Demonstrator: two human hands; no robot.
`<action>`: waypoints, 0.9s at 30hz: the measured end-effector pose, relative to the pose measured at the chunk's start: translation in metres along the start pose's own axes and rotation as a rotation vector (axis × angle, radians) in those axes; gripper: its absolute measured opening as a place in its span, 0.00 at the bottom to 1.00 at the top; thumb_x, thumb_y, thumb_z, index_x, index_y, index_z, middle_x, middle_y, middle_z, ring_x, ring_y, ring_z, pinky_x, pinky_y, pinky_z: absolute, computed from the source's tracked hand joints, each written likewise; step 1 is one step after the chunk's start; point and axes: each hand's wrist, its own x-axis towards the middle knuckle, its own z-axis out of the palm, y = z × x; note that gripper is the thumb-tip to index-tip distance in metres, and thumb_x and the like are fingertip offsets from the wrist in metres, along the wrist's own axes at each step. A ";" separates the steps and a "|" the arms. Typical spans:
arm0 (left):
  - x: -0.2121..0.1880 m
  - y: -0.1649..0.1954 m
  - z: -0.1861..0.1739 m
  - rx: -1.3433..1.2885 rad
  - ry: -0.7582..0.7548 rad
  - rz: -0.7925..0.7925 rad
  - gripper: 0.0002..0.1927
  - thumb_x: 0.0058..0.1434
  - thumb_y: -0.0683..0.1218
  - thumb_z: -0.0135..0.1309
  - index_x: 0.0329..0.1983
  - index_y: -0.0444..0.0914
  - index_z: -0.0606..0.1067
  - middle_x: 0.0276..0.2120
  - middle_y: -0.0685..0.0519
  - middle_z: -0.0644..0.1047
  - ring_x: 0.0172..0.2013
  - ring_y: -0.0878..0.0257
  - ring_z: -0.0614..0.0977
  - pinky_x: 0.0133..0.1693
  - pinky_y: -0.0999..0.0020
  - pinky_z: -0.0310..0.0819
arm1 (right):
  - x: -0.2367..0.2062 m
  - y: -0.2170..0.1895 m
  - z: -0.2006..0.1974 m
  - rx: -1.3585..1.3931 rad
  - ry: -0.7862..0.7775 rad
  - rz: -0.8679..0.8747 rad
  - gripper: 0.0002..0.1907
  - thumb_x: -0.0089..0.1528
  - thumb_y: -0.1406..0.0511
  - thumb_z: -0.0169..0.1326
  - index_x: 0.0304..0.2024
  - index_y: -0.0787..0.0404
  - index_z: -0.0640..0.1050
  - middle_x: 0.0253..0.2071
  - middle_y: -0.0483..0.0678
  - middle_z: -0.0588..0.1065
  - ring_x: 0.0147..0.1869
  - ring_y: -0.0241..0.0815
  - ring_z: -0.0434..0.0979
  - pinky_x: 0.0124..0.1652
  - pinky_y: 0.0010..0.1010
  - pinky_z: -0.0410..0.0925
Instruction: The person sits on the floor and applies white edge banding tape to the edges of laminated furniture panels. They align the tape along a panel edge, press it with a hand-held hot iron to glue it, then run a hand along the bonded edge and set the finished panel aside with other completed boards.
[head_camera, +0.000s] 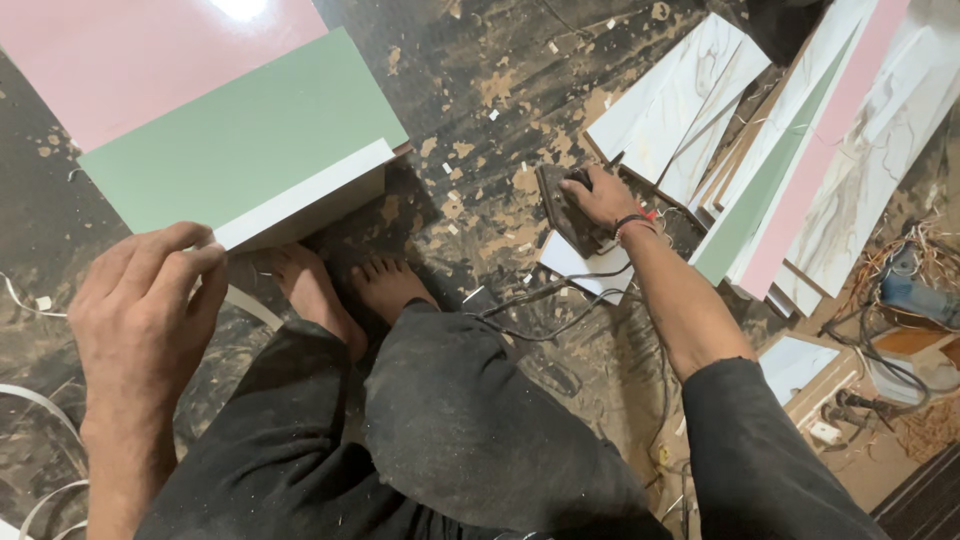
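— How many hands show?
— Two: a left hand and a right hand.
— Bare feet?
— Two feet.
— Stacked panels at top left?
— One green panel on one pink panel.
— Irons?
— One dark iron.
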 end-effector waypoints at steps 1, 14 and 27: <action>0.000 0.001 0.000 0.002 0.006 0.004 0.06 0.66 0.39 0.65 0.38 0.36 0.77 0.46 0.54 0.81 0.47 0.56 0.83 0.51 0.64 0.77 | 0.000 0.004 0.002 -0.006 -0.003 -0.028 0.30 0.65 0.45 0.51 0.55 0.63 0.75 0.51 0.63 0.78 0.56 0.63 0.77 0.54 0.48 0.68; -0.003 -0.019 -0.004 -0.083 0.040 0.049 0.10 0.57 0.41 0.61 0.42 0.37 0.76 0.48 0.50 0.80 0.50 0.53 0.81 0.52 0.58 0.75 | -0.055 -0.137 -0.011 0.254 0.332 -0.867 0.23 0.64 0.63 0.64 0.59 0.61 0.74 0.59 0.56 0.73 0.59 0.55 0.75 0.56 0.42 0.70; 0.003 -0.016 -0.004 -0.059 0.034 -0.045 0.20 0.52 0.39 0.61 0.50 0.38 0.78 0.39 0.51 0.76 0.45 0.54 0.79 0.51 0.58 0.74 | -0.076 -0.279 -0.017 -0.103 0.516 -1.295 0.13 0.60 0.65 0.68 0.47 0.57 0.82 0.48 0.44 0.78 0.58 0.46 0.76 0.57 0.41 0.65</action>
